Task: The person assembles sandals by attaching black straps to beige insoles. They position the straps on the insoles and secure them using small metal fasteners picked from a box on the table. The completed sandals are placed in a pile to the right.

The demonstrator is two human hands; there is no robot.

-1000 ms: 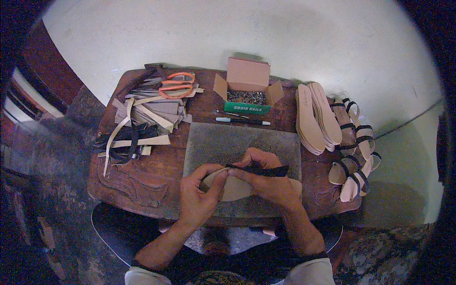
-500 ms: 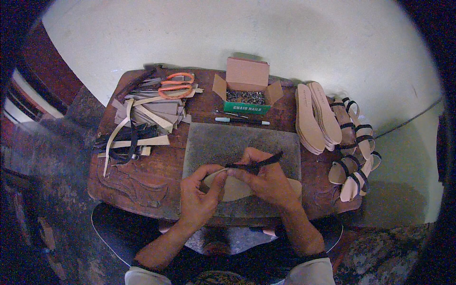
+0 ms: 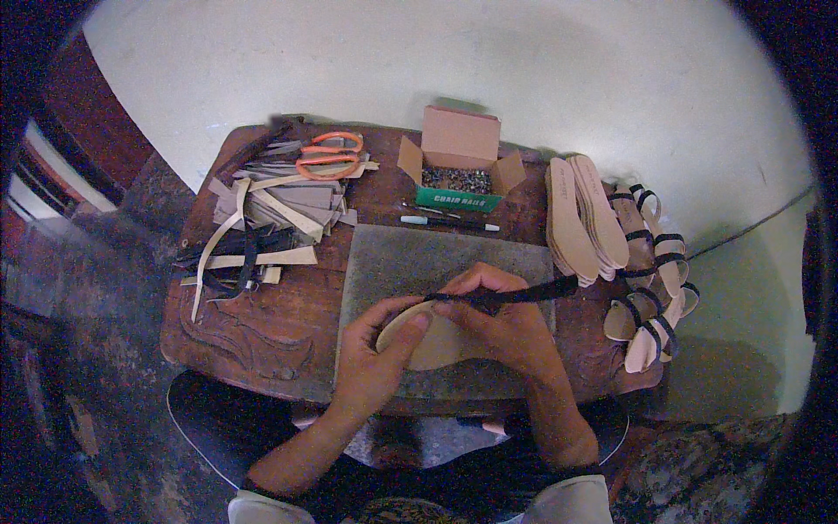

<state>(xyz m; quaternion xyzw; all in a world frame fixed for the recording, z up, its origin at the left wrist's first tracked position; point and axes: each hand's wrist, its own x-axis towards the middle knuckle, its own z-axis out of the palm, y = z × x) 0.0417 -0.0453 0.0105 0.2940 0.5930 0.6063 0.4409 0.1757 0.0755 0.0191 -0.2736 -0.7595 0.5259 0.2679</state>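
A beige insole (image 3: 436, 346) is held above the grey slab (image 3: 384, 249) in front of me. My left hand (image 3: 382, 342) grips its rounded left end, the thumb lying on top and the fingers beneath. My right hand (image 3: 501, 316) pinches a black strap (image 3: 532, 291) against the insole's far edge, near the left fingertips. The strap's free end points out to the right, past my right hand. My right hand covers the insole's right part, and how the strap meets the edge is partly hidden by the fingers.
An open green box of nails (image 3: 456, 194) stands at the back, a pen (image 3: 449, 224) before it. On the left lie orange-handled scissors (image 3: 330, 157) over grey strips (image 3: 292, 205). Stacked insoles (image 3: 572, 223) and strapped sandals (image 3: 668, 253) line the table's right side.
The strap's free end has swung further right and now shows longer. My right hand has moved slightly up and right; the left thumb has slid a little along the insole.
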